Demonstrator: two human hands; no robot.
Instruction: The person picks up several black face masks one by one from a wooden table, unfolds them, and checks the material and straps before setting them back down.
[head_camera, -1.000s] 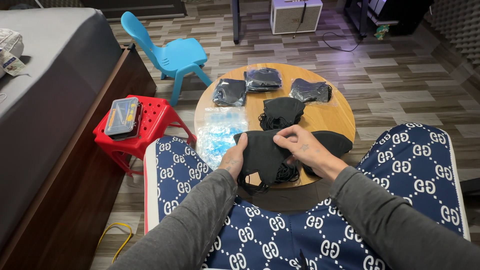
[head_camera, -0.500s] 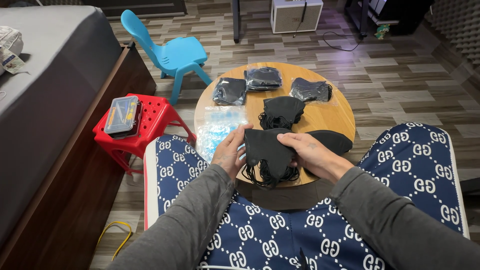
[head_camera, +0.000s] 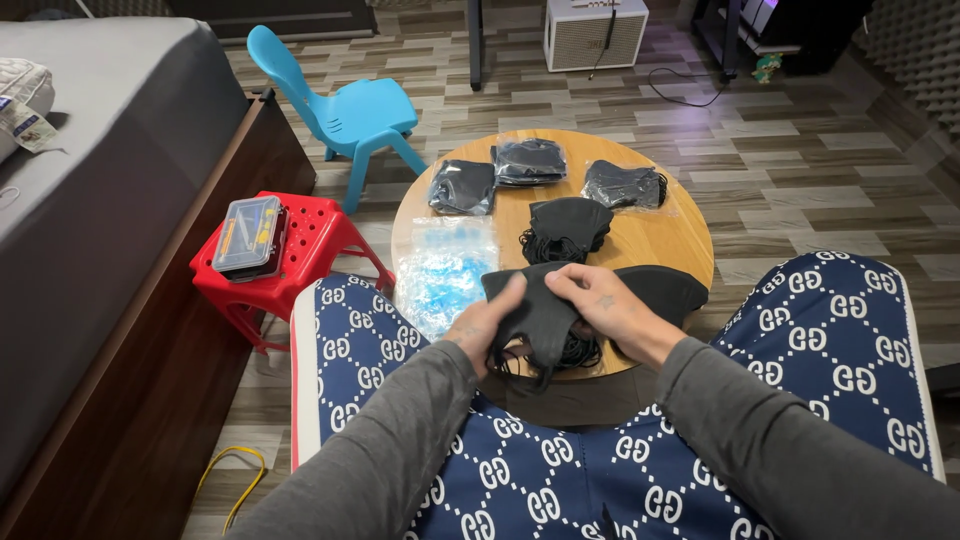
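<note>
Over the near edge of the table: both hands work a black face mask, seen from the head camera.
Left hand (head_camera: 484, 333): fingers curled and pinched on the mask's left edge, thumb on top.
Right hand (head_camera: 603, 305): fingers closed on the mask's upper right edge, forearm in a grey sleeve.
Black face mask (head_camera: 541, 312): held between the two hands just above the table's near rim, its ear loops dangling below.
Round wooden table (head_camera: 655, 232): low, light wood, directly ahead of the knees.
Loose mask pile (head_camera: 567, 226): black masks with tangled loops at the table's centre, just beyond the hands.
Second loose mask (head_camera: 665, 290): lies flat, right of the right hand.
Bagged masks (head_camera: 527, 160): three clear packets of black masks along the far edge, apart from one another.
Clear plastic bags (head_camera: 442, 266): bluish stack on the table's left side, near the left hand.
Red plastic stool (head_camera: 305, 246): left of the table, carrying a clear compartment box (head_camera: 249, 234).
Blue child's chair (head_camera: 352, 112): beyond the stool, on the wood-pattern floor.
Grey bed (head_camera: 90, 190): along the left edge.
</note>
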